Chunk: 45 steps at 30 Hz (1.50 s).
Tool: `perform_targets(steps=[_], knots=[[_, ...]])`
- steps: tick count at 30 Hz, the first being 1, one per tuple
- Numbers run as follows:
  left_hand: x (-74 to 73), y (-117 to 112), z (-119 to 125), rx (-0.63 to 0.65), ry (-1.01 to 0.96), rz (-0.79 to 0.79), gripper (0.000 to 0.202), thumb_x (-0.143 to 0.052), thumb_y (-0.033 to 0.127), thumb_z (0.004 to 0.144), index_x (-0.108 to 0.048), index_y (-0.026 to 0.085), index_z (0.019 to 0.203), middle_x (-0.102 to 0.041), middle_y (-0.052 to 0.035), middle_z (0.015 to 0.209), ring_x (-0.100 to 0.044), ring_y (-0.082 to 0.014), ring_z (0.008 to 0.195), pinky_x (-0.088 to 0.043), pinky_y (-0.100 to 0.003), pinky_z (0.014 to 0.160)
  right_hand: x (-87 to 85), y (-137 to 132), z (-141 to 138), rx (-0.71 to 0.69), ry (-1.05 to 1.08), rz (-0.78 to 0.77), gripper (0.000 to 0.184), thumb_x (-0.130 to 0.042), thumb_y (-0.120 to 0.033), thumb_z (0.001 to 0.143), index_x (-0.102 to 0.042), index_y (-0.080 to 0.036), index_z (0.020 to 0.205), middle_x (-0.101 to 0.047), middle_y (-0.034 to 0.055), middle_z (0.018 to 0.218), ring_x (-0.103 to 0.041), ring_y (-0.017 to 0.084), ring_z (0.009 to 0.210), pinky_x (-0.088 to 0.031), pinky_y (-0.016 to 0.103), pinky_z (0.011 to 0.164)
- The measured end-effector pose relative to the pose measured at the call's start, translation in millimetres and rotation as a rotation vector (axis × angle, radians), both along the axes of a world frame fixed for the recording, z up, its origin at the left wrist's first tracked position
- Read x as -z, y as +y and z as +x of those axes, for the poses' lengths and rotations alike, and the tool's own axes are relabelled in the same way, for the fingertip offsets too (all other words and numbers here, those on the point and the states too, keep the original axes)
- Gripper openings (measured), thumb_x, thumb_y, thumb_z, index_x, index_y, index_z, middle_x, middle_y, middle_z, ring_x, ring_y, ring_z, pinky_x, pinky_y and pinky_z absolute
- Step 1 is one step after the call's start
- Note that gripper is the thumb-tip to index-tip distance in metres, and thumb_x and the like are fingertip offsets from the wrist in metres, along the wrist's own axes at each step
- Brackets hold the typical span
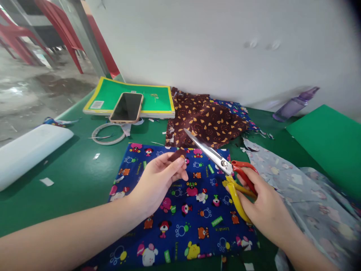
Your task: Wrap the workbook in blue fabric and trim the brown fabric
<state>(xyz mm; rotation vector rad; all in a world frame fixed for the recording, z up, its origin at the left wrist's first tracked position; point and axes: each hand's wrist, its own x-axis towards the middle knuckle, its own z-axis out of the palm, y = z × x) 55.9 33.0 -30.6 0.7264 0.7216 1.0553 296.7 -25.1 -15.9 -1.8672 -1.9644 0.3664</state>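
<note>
My left hand [159, 180] pinches a small brown scrap of fabric [177, 154] above a blue cartoon-print cloth [186, 222] spread on the green table [76, 177]. My right hand [263, 209] grips scissors [222, 163] with a red and a yellow handle. Their closed steel blades point up and left, toward the scrap and the brown patterned cloth [204, 120] behind it. The blade tip lies just right of the scrap, not touching it.
A phone [127, 107] lies on a green yellow-edged notebook [129, 99] at the back. A tape ring [108, 133] and a white roll [26, 152] sit on the left. Grey printed fabric [299, 188], a green sheet [329, 141] and a purple bottle [296, 103] are on the right. Paper scraps are scattered about.
</note>
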Motion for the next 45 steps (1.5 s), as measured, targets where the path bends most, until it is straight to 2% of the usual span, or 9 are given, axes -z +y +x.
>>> perform_targets(steps=[4,6,8,12,18,23,30,38,45], knots=[[0.0,0,0,-0.009,-0.002,-0.025,0.012,-0.069,0.026,0.079,-0.064,0.015,0.079,-0.062,0.0016,0.075,-0.059,-0.0075,0.059,-0.047,-0.023,0.064,-1.2,-3,-3,0.019,0.135,-0.048,0.042,-0.054,-0.027,0.081,-0.045,-0.021,0.122,-0.064,0.0091,0.105,-0.066,0.024,0.096,-0.055,0.032,0.079],[0.2,-1,-1,-0.013,-0.008,-0.040,0.012,-0.070,0.026,0.078,-0.064,0.015,0.079,-0.063,0.0011,0.076,-0.059,-0.0075,0.059,-0.047,-0.022,0.064,-2.7,-4,-3,0.015,0.115,-0.055,0.046,-0.057,-0.031,0.080,-0.042,-0.021,0.122,-0.063,0.0097,0.106,-0.065,0.024,0.095,-0.056,0.032,0.075],[0.3,-2,-1,-0.020,-0.016,-0.053,0.013,-0.070,0.026,0.078,-0.064,0.015,0.078,-0.064,0.0011,0.076,-0.060,-0.0073,0.058,-0.047,-0.022,0.063,-3.9,-5,-3,-0.022,0.064,-0.048,0.052,-0.060,-0.035,0.078,-0.040,-0.021,0.124,-0.060,0.0118,0.115,-0.063,0.026,0.102,-0.055,0.033,0.075],[-0.6,-1,-1,-0.029,-0.022,-0.069,0.013,-0.071,0.026,0.077,-0.063,0.015,0.077,-0.064,0.0018,0.074,-0.059,-0.0073,0.057,-0.048,-0.022,0.063,-5.2,-4,-5,-0.076,-0.026,-0.032,0.060,-0.065,-0.035,0.073,-0.039,-0.021,0.125,-0.053,0.0138,0.127,-0.055,0.029,0.114,-0.050,0.039,0.088],[-0.9,0,1,-0.057,-0.049,-0.078,0.015,-0.072,0.025,0.076,-0.060,0.016,0.078,-0.062,0.0032,0.070,-0.059,-0.0080,0.056,-0.047,-0.023,0.063,-8.0,-3,-12,0.018,-0.020,-0.134,0.054,-0.065,-0.031,0.068,-0.049,-0.024,0.119,-0.066,0.0066,0.108,-0.066,0.025,0.093,-0.053,0.034,0.074],[1.5,-1,0,-0.056,-0.039,-0.048,0.017,-0.070,0.027,0.078,-0.059,0.015,0.074,-0.058,0.0034,0.061,-0.056,-0.0076,0.055,-0.045,-0.021,0.060,-11.2,-3,-13,0.015,-0.015,-0.162,0.052,-0.066,-0.030,0.065,-0.054,-0.027,0.116,-0.069,0.0016,0.103,-0.067,0.023,0.089,-0.053,0.031,0.071],[2.6,0,0,-0.046,-0.042,-0.030,0.016,-0.068,0.029,0.080,-0.061,0.015,0.077,-0.059,0.0027,0.060,-0.055,-0.0082,0.055,-0.042,-0.021,0.057,-12.8,-3,-14,-0.046,0.003,-0.184,0.047,-0.065,-0.027,0.066,-0.057,-0.027,0.111,-0.069,0.0012,0.102,-0.067,0.022,0.087,-0.053,0.029,0.070],[3.2,-1,0,-0.035,-0.028,0.026,0.018,-0.070,0.029,0.077,-0.060,0.016,0.071,-0.058,0.0026,0.060,-0.054,-0.0083,0.055,-0.041,-0.022,0.055,-9.7,-6,-14,-0.073,0.038,-0.174,0.049,-0.065,-0.026,0.065,-0.056,-0.027,0.113,-0.069,0.0026,0.105,-0.067,0.022,0.090,-0.055,0.029,0.072],[2.8,-1,1,0.005,0.001,0.056,0.013,-0.068,0.024,0.079,-0.061,0.016,0.072,-0.059,0.0028,0.062,-0.055,-0.0079,0.056,-0.041,-0.021,0.056,-9.4,-6,-22,-0.033,-0.027,-0.076,0.041,-0.066,-0.034,0.066,-0.064,-0.026,0.107,-0.072,0.0031,0.090,-0.068,0.023,0.082,-0.054,0.029,0.063]])
